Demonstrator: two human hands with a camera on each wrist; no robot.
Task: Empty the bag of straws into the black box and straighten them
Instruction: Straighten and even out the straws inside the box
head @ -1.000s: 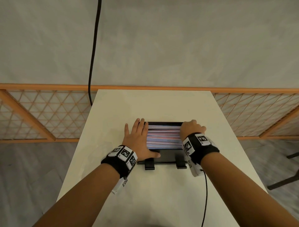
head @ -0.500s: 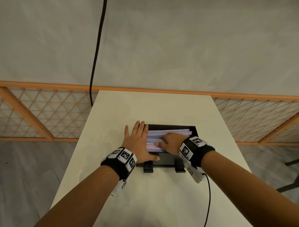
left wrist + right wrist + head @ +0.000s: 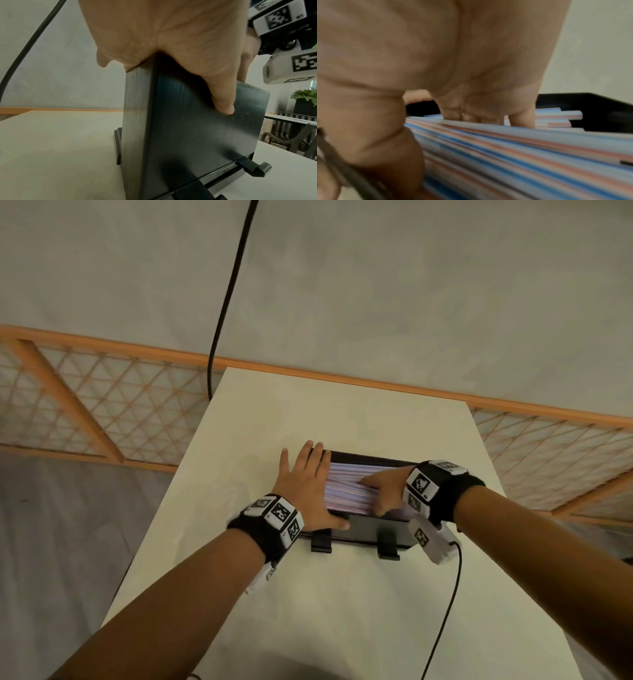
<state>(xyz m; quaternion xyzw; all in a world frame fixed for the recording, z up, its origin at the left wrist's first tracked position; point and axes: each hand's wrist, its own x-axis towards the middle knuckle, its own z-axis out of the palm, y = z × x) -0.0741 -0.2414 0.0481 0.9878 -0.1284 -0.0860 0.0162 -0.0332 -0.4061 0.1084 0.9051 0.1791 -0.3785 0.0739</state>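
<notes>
The black box (image 3: 370, 529) stands mid-table, filled with striped blue, red and white straws (image 3: 342, 487) lying left to right. My left hand (image 3: 305, 484) lies flat over the box's left end with straight fingers, and its thumb (image 3: 221, 97) presses the front wall of the box (image 3: 188, 135). My right hand (image 3: 371, 494) rests on the right half of the straws, fingers pointing left. In the right wrist view its fingertips (image 3: 520, 120) press down on the straws (image 3: 522, 148) inside the box (image 3: 590, 108). No bag is in view.
The box sits on two black feet (image 3: 321, 541) at the front of the cream table (image 3: 308, 611). A black cable (image 3: 233, 285) hangs at the back left and another cable (image 3: 448, 594) trails from my right wrist. A wooden lattice rail (image 3: 102, 412) runs behind the table.
My right hand left the box's right end, swept left over the straws to the middle, then drew back onto their right half. The left hand has stayed put.
</notes>
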